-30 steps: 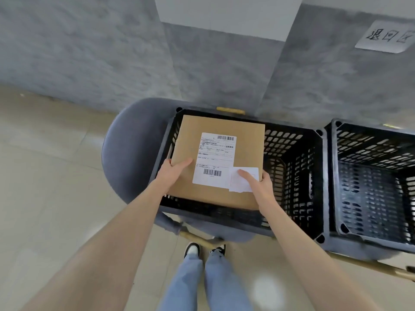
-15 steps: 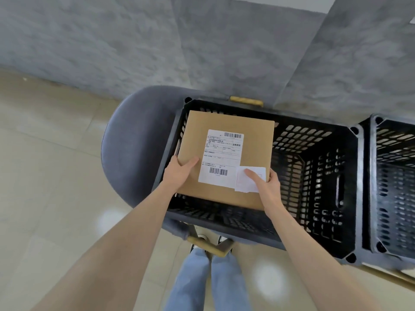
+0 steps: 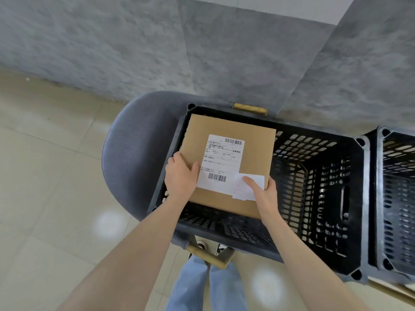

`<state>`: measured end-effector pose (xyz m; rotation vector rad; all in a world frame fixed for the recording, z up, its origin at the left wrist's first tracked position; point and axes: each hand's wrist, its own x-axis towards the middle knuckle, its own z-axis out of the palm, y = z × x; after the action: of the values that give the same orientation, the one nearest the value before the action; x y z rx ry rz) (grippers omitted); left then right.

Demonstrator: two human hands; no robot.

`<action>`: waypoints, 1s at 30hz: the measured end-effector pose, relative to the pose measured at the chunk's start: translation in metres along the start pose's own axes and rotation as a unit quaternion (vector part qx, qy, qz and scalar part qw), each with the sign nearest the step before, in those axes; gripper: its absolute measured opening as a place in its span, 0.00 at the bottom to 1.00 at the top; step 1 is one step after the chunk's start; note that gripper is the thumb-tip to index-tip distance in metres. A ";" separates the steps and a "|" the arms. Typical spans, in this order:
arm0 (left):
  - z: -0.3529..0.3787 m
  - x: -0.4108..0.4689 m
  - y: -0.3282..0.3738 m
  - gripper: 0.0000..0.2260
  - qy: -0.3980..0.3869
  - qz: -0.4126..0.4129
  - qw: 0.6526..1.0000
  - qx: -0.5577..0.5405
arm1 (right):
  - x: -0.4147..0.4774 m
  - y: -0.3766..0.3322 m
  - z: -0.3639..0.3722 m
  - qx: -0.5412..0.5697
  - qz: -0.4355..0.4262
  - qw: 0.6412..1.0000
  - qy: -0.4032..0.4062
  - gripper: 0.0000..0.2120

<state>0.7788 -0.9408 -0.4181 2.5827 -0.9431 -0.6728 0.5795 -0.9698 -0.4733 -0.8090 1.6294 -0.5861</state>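
A flat brown cardboard box (image 3: 256,149) with a white shipping label (image 3: 222,158) sits low inside the left part of a black slotted plastic crate (image 3: 318,194). My left hand (image 3: 179,178) grips the box's near left edge, thumb on top beside the label. My right hand (image 3: 265,194) grips the near right corner, with its thumb pressing a small loose white slip (image 3: 244,187) onto the box top. The fingers under the box are hidden.
The crate rests on a grey upholstered chair (image 3: 134,149) with wooden legs (image 3: 208,257). A second black crate (image 3: 395,198) stands at the right edge. A grey textured wall (image 3: 134,46) is behind, beige floor tiles (image 3: 51,176) to the left. My jeans (image 3: 206,286) show below.
The box has sunk lower into the crate, held by both hands. The view has shifted left, so the second crate has slid toward the right edge.
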 end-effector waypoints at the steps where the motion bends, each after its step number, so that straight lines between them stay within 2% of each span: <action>1: -0.002 0.001 0.000 0.23 -0.003 -0.003 1.000 0.001 | -0.001 0.001 0.001 0.002 0.002 1.000 -0.001 0.40; 8: -0.008 -0.005 0.001 0.18 0.001 0.013 0.998 0.060 | 0.001 -0.001 0.002 -0.007 0.026 0.999 -0.023 0.40; 11: -0.013 -0.010 0.005 0.17 -0.010 0.017 0.997 0.073 | 0.003 -0.007 -0.003 -0.037 0.054 0.997 -0.049 0.43; 15: -0.030 -0.016 0.014 0.21 -0.051 0.035 0.994 0.090 | -0.008 -0.030 -0.010 -0.103 0.052 0.992 -0.057 0.52; 18: -0.046 -0.022 0.029 0.22 -0.091 0.065 0.989 0.100 | -0.024 -0.052 -0.021 -0.138 0.026 0.989 -0.051 0.50; 25: -0.070 -0.045 0.079 0.25 -0.179 0.183 0.962 0.092 | -0.067 -0.090 -0.062 -0.220 -0.062 0.973 -0.039 0.43; 30: -0.081 -0.069 0.121 0.21 -0.186 0.312 0.921 0.143 | -0.109 -0.122 -0.099 -0.268 -0.128 0.955 0.020 0.41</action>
<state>0.7124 -0.9739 -0.2750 2.1823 -1.9994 -0.8916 0.5164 -0.9685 -0.2931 -1.4300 1.7584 -0.3352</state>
